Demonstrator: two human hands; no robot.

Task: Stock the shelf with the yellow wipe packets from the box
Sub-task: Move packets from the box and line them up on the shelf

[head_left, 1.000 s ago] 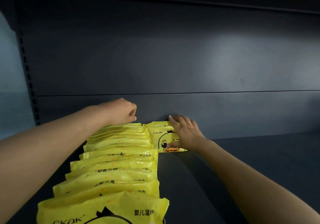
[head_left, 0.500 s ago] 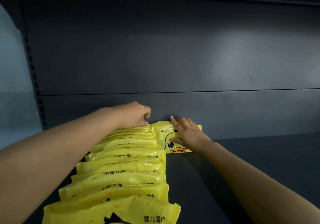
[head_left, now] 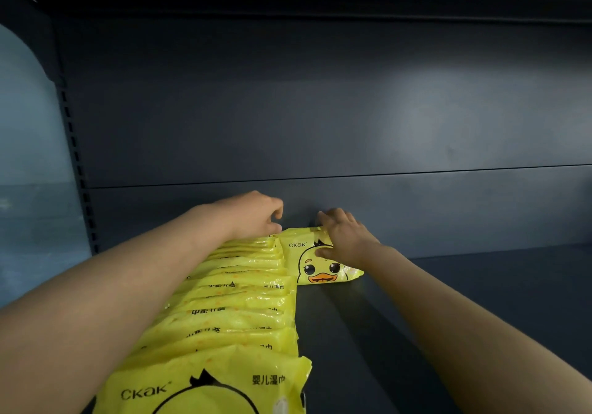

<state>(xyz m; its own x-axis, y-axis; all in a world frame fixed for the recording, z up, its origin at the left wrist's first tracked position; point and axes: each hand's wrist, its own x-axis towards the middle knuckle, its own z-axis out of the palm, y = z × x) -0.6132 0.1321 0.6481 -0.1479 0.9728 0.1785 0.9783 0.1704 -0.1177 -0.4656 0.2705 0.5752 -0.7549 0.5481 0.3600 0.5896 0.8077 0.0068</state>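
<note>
Head view: right hand (head_left: 344,240) grips upright packet (head_left: 315,264), left hand (head_left: 253,215) curled nearby.

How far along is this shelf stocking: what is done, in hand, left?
Done: one row of yellow packets runs front to back on the shelf. In hand: the right hand grips a duck-faced packet beside it, apparently starting a second row; the left hand sits at the first row's far end. Left: shelf space to the right; the box is out of view.
</note>
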